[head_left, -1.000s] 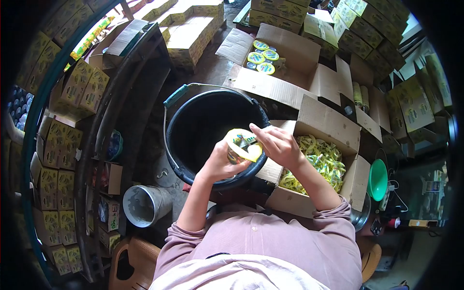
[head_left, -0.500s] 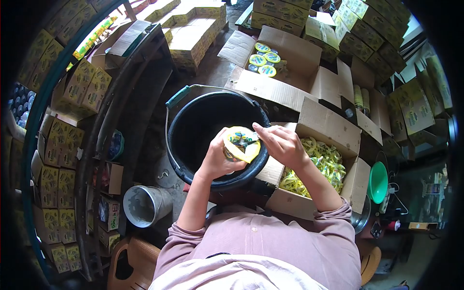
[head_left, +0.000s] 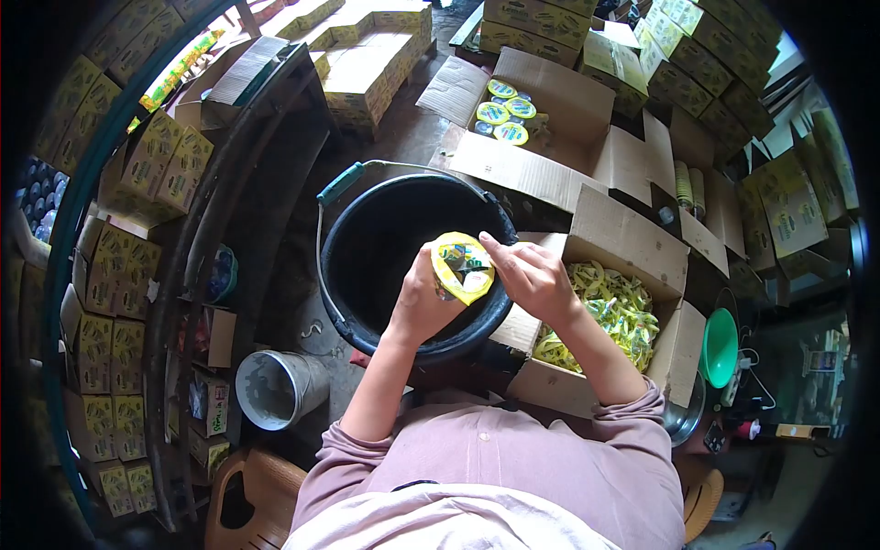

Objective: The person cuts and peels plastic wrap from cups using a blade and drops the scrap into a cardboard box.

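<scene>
My left hand [head_left: 423,298] is wrapped round a cup with a yellow printed lid [head_left: 461,266], held over the front right part of a black bucket [head_left: 367,238]. The lid is cut or torn, with a dark opening near its middle. At the cup's right edge my right hand [head_left: 532,275] is closed, thumb and fingers together; what it pinches is too small to make out. Beside the bucket, under my right forearm, an open carton [head_left: 628,225] holds yellow and green strips [head_left: 600,307].
Another open carton [head_left: 522,170] behind holds several yellow-lidded cups [head_left: 504,112]. A grey bucket [head_left: 280,390] stands at the left front, near a rack of yellow boxes [head_left: 115,348]. A green bowl [head_left: 720,348] is at the right. Stacked boxes [head_left: 706,55] rise behind.
The cup and its lid have tilted and turned slightly in my left hand. My right hand stays at the lid's right edge; the thin tool seen there earlier no longer shows clearly.
</scene>
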Demonstrator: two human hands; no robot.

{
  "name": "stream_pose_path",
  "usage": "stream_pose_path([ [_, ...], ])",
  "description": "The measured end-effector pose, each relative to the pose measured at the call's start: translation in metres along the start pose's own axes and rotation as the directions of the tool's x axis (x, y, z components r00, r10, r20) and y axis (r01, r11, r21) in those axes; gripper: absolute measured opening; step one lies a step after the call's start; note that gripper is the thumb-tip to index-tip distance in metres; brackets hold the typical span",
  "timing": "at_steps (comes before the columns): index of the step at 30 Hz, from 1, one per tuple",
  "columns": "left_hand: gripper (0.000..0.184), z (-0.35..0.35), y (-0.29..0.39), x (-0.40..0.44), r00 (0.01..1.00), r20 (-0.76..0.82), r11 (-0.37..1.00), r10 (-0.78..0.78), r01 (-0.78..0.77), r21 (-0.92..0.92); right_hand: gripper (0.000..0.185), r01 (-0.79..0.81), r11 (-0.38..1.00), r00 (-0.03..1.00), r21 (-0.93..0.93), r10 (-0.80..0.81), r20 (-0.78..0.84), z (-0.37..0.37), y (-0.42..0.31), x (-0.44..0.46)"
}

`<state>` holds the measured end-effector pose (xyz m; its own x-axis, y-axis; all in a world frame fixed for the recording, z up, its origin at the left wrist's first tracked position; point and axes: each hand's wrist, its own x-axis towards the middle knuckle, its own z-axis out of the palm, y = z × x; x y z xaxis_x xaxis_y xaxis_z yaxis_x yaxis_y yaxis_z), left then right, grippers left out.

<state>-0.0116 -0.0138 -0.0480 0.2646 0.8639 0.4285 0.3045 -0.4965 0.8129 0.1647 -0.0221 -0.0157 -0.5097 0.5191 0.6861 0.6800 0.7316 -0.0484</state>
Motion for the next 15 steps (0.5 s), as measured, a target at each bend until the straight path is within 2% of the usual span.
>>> stream_pose_path([
  [4,0.055,-0.005,0.007,0.004,1.000,0.008,0.999,0.016,-0.016,-0.042,0.045,0.030,1.000,0.999,0.002,-0.030,-0.038,0.001,0.001,0.001],
  [7,0.055,-0.003,0.005,0.001,0.997,0.071,0.997,-0.006,0.012,-0.081,0.044,0.000,0.999,1.000,0.035,0.000,-0.018,0.000,0.001,0.003],
  [11,0.052,-0.007,0.007,0.003,0.995,0.100,0.990,0.001,0.013,-0.141,0.044,0.058,0.998,0.998,0.031,-0.057,-0.032,-0.001,0.003,0.005],
  [15,0.046,-0.009,0.003,0.002,0.976,0.217,0.959,0.001,0.060,-0.276,0.044,0.099,0.993,0.994,0.058,-0.097,-0.041,-0.007,0.004,0.012],
])
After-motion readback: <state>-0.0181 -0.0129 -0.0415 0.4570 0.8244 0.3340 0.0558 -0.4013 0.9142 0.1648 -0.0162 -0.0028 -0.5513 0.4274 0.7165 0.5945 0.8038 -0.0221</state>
